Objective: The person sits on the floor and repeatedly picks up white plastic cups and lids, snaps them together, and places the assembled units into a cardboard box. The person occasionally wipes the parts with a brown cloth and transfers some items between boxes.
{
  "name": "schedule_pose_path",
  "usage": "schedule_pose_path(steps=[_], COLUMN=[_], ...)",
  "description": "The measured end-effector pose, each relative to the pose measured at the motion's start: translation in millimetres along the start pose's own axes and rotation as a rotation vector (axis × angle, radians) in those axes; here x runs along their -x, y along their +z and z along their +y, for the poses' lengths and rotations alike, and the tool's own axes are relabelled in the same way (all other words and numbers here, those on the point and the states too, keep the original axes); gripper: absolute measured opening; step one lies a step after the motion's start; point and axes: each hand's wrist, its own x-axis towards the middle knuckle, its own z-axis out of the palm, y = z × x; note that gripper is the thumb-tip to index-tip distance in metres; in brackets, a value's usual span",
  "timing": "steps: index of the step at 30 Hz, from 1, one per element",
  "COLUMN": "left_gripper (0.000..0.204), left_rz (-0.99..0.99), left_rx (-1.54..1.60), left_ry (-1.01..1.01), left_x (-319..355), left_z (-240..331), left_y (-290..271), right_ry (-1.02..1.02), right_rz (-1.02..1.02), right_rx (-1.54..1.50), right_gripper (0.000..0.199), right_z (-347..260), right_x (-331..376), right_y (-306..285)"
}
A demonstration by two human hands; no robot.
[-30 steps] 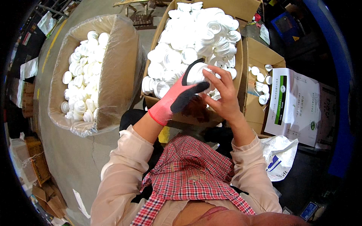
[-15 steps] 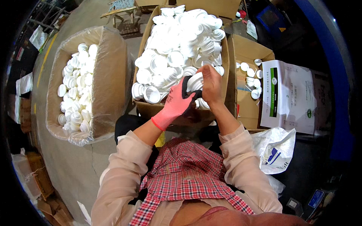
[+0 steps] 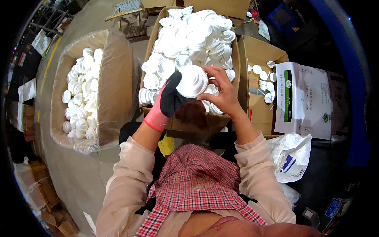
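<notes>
My left hand (image 3: 167, 102), in a red and black glove, holds a round white plastic lid (image 3: 192, 81) above the near end of a large cardboard box (image 3: 185, 122). My bare right hand (image 3: 221, 89) grips the same lid from its right side, fingers curled over its rim. The box is piled with many white lids (image 3: 193, 35).
A second large box (image 3: 114, 87) lined with clear plastic and holding white caps stands to the left. A smaller open box (image 3: 256, 98) with a few small white caps sits on the right, beside a white printed carton (image 3: 304, 102) and a white plastic bag (image 3: 292, 154).
Both hands stay together on the white lid over the box. The view has shifted a little, so the hands sit slightly lower and more to the left.
</notes>
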Motion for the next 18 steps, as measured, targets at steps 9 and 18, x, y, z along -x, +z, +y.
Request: schedule_pose_path(steps=[9, 18], left_gripper=[0.04, 0.03], left_rz=[0.015, 0.074], left_rx=[-0.38, -0.563], left_ry=[0.09, 0.161], left_x=[5.4, 12.5], left_z=[5.9, 7.0], left_y=[4.8, 3.5], right_ry=[-0.228, -0.22], right_rz=[-0.133, -0.094], right_rx=[0.196, 0.196], right_gripper=[0.094, 0.09], right_z=[-5.5, -15.1], right_x=[3.3, 7.0], right_y=[1.8, 11.8])
